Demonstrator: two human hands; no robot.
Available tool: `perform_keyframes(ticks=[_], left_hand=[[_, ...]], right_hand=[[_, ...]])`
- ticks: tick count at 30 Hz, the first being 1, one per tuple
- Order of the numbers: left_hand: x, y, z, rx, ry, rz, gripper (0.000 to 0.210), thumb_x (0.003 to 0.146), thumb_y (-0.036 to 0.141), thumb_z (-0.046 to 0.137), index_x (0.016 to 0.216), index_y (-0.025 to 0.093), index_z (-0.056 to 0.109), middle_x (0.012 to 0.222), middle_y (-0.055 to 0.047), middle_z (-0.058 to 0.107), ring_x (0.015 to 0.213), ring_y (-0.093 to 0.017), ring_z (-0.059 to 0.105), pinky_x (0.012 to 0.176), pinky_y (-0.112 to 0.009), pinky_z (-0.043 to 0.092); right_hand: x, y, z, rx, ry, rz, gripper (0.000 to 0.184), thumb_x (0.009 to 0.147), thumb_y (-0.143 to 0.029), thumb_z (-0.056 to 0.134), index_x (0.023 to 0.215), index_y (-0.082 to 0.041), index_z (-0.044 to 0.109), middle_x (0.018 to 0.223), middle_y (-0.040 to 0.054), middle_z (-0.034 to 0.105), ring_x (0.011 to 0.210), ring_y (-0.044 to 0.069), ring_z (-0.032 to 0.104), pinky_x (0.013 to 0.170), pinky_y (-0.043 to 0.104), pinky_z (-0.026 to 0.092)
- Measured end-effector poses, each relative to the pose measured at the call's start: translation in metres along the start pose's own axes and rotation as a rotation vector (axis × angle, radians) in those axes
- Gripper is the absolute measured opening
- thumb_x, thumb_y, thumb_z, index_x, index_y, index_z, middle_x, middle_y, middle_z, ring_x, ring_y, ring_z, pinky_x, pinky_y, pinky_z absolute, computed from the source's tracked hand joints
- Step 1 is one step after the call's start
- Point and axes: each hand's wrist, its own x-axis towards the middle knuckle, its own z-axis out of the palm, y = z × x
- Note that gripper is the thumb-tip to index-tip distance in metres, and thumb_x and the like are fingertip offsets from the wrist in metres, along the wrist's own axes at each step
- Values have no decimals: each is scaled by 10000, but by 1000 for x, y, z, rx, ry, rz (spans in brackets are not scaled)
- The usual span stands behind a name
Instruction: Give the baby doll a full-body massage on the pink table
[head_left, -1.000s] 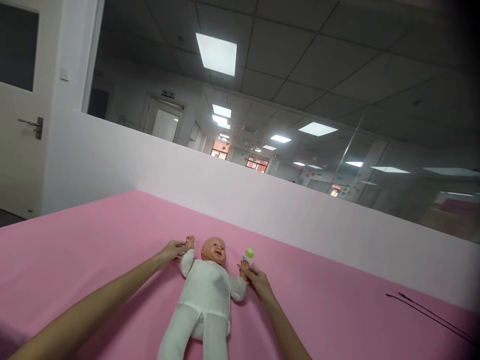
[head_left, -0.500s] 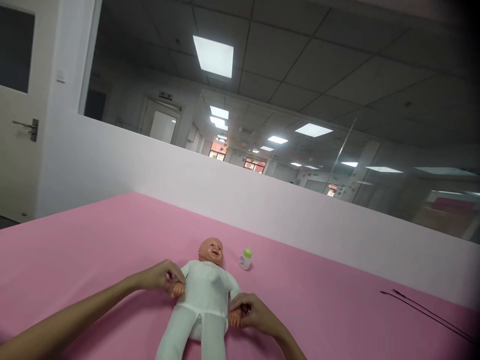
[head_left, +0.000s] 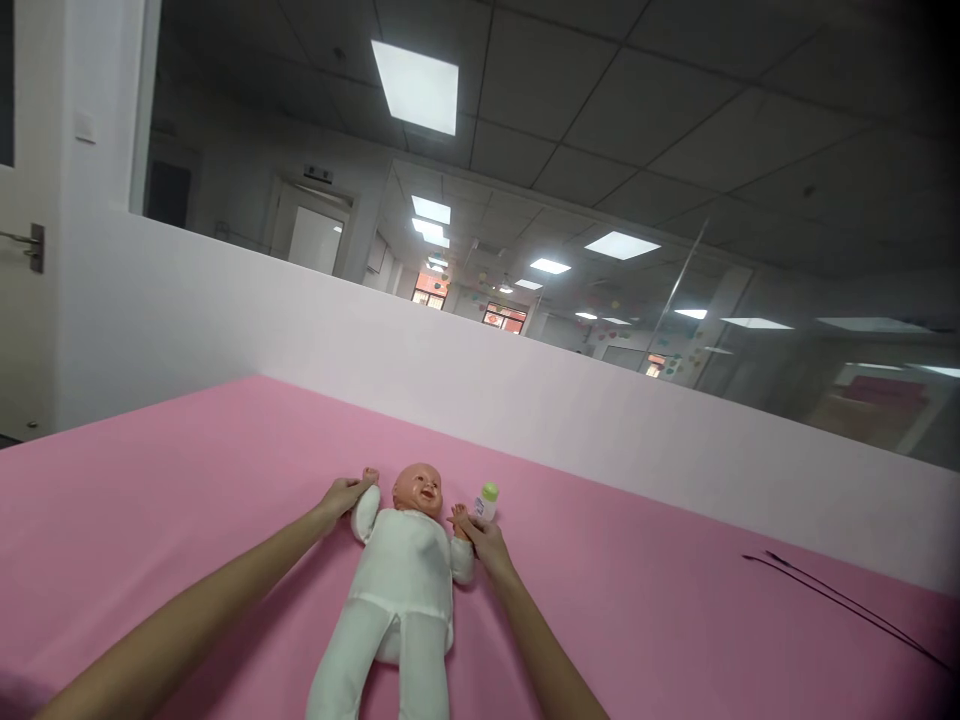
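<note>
A baby doll (head_left: 409,565) in white cloth lies on its back on the pink table surface (head_left: 225,470), its bald head toward the far wall. My left hand (head_left: 343,500) is closed around the doll's arm near the wrist, on the left of its head. On the other side, my right hand (head_left: 484,540) grips the doll's other arm by the wrist. Both doll arms are bent up, with their small hands beside the head. Just behind my right hand stands a small clear bottle with a green cap (head_left: 487,501).
Two thin dark cords (head_left: 847,605) lie on the pink surface at the right. A low white wall (head_left: 450,360) with a large window above it runs along the back. At the far left is a door with a metal handle (head_left: 34,245).
Both my hands have moved up and away from me, carrying the doll's arms from beside its body to beside its head. The camera view has shifted slightly.
</note>
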Motion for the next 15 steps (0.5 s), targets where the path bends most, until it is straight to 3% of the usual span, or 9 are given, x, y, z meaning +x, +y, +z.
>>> perform_keyframes(ticks=[2, 5, 7, 8, 10, 12, 15], left_hand=[[-17, 4, -13, 2, -101, 91, 504, 710, 664, 729, 695, 179, 595, 628, 18, 537, 602, -145, 497, 562, -264, 367], [-48, 5, -35, 165, -433, 317, 264, 728, 377, 782, 895, 176, 740, 909, -43, 701, 832, -204, 614, 709, -283, 458], [-68, -1, -47, 341, -604, 465, 260, 731, 231, 743, 989, 223, 779, 1069, -58, 724, 991, -243, 631, 823, -309, 486], [-76, -6, -51, 406, -629, 509, 279, 732, 196, 729, 1000, 246, 787, 1112, -57, 725, 1050, -255, 627, 877, -323, 490], [-87, -15, -54, 449, -607, 551, 261, 752, 200, 723, 994, 266, 793, 1150, -60, 725, 1119, -270, 619, 967, -353, 483], [-91, -21, -54, 388, -523, 521, 235, 781, 271, 733, 1008, 255, 790, 1159, -72, 732, 1120, -282, 631, 978, -368, 494], [-84, -24, -56, 220, -275, 379, 372, 787, 379, 740, 1125, 223, 746, 1159, -86, 736, 1070, -285, 662, 905, -356, 531]], right_hand=[[-19, -9, -7, -15, -91, -34, 550, 637, -554, 858, 1026, -169, 798, 1051, 114, 777, 949, 263, 684, 780, 326, 528], [-54, -19, -20, -137, -341, -90, 390, 667, -328, 850, 1032, -205, 787, 1055, 69, 769, 938, 239, 663, 813, 326, 508], [-76, -21, -24, -237, -483, -97, 303, 675, -213, 791, 977, -201, 790, 982, 50, 764, 883, 221, 647, 778, 312, 485], [-84, -20, -25, -267, -513, -94, 288, 675, -178, 762, 961, -200, 789, 955, 42, 758, 863, 214, 639, 758, 304, 473], [-93, -16, -25, -267, -507, -94, 282, 676, -157, 737, 952, -200, 783, 942, 38, 751, 854, 209, 633, 747, 300, 464], [-90, -11, -28, -198, -416, -101, 281, 672, -191, 771, 953, -200, 769, 954, 46, 754, 883, 219, 645, 777, 311, 478], [-71, -2, -41, -53, -118, -95, 398, 641, -347, 857, 991, -203, 735, 1029, 74, 757, 910, 241, 666, 751, 320, 507]])
